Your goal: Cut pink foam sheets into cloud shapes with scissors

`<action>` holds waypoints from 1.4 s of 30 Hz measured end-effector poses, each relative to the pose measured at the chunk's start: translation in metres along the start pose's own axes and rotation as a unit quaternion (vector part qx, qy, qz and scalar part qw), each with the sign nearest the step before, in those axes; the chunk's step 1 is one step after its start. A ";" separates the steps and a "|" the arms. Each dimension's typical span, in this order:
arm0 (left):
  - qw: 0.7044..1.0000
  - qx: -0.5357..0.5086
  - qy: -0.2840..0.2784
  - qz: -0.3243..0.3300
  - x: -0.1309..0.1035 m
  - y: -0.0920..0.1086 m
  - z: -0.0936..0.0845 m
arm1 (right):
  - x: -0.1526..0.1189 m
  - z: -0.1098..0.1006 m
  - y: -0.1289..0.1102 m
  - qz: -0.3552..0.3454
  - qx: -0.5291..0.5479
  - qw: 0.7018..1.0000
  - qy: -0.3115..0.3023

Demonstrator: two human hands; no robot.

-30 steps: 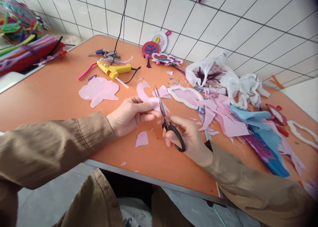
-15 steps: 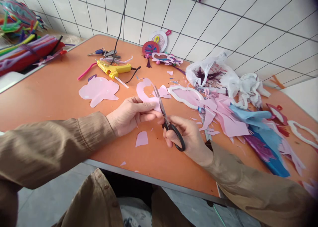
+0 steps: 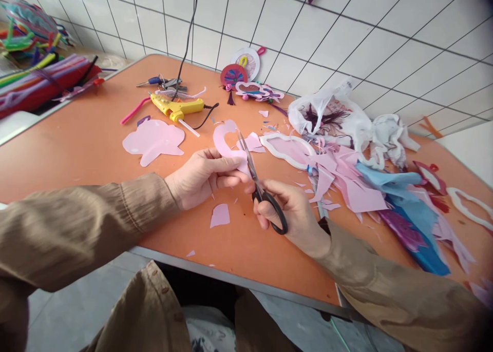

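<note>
Between the thumb and fingers of my left hand (image 3: 206,177) is a curved strip of pink paper (image 3: 222,138), its free end arching away over the table. My right hand (image 3: 290,211) is closed around the black handles of a pair of scissors (image 3: 252,164). The blades point away from me and lie against the right edge of the pink paper, close to my left fingertips. Left of my hands, a cloud-shaped pink paper cutout (image 3: 154,140) rests flat. A small pink scrap (image 3: 220,215) lies just below my left hand.
A yellow glue gun (image 3: 175,107) with its cord lies behind the cutout, near keys (image 3: 173,84). Pink paper scraps (image 3: 352,182), a white plastic bag (image 3: 358,118) and blue fabric (image 3: 412,218) crowd the right side. Round decorated pieces (image 3: 233,75) lean near the tiled wall.
The curved pink paper has shifted very slightly to the right. Both hands and the scissors stay almost where they were.
</note>
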State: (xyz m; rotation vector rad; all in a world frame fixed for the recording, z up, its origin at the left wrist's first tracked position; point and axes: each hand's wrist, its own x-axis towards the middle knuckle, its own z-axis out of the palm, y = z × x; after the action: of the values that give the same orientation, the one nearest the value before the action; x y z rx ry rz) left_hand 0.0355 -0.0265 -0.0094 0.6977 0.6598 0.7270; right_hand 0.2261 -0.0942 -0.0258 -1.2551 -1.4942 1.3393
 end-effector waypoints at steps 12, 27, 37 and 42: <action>0.999 0.025 0.018 0.020 0.001 0.003 -0.001 | 0.000 -0.002 0.001 -0.007 -0.010 1.000 -0.003; 0.998 0.010 0.021 0.052 0.005 0.000 -0.006 | -0.003 -0.003 0.003 -0.024 -0.010 0.999 -0.020; 0.997 0.035 0.022 0.065 0.005 0.004 -0.005 | -0.003 -0.005 0.006 -0.047 0.015 0.999 -0.003; 0.992 0.070 0.064 0.087 0.006 0.007 -0.005 | -0.004 -0.006 0.006 -0.086 0.032 0.996 0.007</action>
State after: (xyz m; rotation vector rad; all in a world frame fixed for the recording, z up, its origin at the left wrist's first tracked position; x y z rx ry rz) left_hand 0.0328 -0.0162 -0.0087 0.8505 0.7798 0.8988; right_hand 0.2341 -0.0968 -0.0308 -1.0683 -1.5008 1.2521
